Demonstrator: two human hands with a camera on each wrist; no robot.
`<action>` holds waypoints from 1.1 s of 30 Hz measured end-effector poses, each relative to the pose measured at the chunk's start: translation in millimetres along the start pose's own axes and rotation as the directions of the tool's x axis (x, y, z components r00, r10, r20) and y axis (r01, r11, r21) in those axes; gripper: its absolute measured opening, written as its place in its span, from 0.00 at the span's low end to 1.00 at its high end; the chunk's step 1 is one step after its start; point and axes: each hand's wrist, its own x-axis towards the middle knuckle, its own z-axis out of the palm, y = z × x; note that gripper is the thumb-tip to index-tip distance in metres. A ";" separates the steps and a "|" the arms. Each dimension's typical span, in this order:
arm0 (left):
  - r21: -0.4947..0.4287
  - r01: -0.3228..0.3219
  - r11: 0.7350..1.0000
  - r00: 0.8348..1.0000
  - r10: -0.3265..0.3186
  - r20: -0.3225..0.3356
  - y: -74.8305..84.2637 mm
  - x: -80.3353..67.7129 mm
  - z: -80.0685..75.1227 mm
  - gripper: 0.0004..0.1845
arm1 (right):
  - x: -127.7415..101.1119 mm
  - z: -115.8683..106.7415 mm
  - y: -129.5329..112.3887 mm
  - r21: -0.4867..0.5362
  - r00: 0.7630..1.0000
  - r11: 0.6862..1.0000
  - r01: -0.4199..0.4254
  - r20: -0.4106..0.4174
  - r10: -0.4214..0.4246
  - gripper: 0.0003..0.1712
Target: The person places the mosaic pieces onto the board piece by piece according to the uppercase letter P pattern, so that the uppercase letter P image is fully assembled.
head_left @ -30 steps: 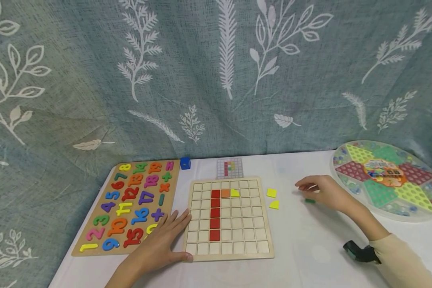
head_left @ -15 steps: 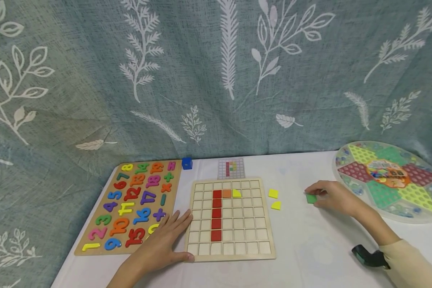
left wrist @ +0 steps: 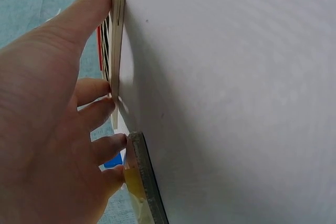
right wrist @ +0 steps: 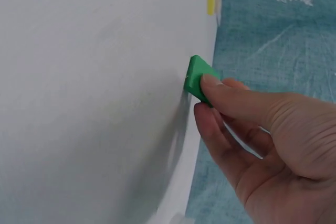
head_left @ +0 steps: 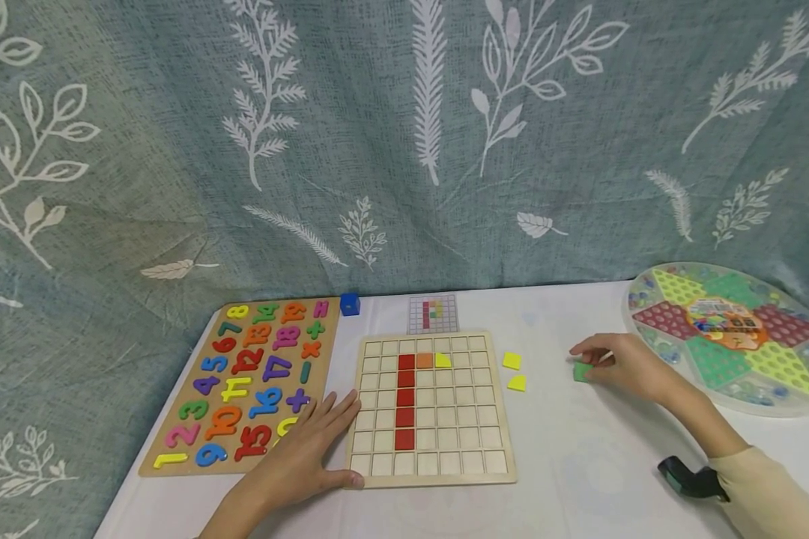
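Observation:
In the head view my right hand (head_left: 623,367) pinches a green square tile (head_left: 582,371) between thumb and fingers, right of the board. Its tile (right wrist: 197,77) appears tilted in the right wrist view. With fingers spread, my left hand (head_left: 303,457) rests along the left edge of a wooden grid board (head_left: 438,481); its thumb touches the near left corner. On the board lie a column of several red tiles (head_left: 405,397), an orange tile (head_left: 425,361) and a yellow quarter-round tile (head_left: 442,361). Beside the board are a yellow square tile (head_left: 511,361) and another yellow quarter-round tile (head_left: 516,383).
A pattern card (head_left: 433,313) lies behind the board. Left stands a number puzzle board (head_left: 243,442), partly under my left hand, with a blue cube (head_left: 350,304) near its far corner. A round Chinese checkers set (head_left: 728,337) sits at the far right.
My right hand has taken hold of the green tile, whose face now shows between the fingers. The left hand stays on the board's edge.

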 end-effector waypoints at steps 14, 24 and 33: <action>-0.051 -0.004 0.999 1.000 0.004 0.004 -2.6 -1.7 -0.1 0.54 | 9.5 5.8 -7.0 0.030 1.000 0.999 0.023 -0.010 -0.023 0.16; -0.050 -0.029 0.998 1.000 0.029 -0.004 -2.8 -1.1 -1.6 0.53 | 26.4 19.9 -21.5 0.128 0.999 0.991 0.042 0.022 -0.045 0.16; -0.015 0.007 1.000 1.000 -0.007 -0.001 0.0 0.4 -1.3 0.55 | 43.0 35.9 -39.9 0.195 0.997 0.979 0.061 0.030 -0.068 0.15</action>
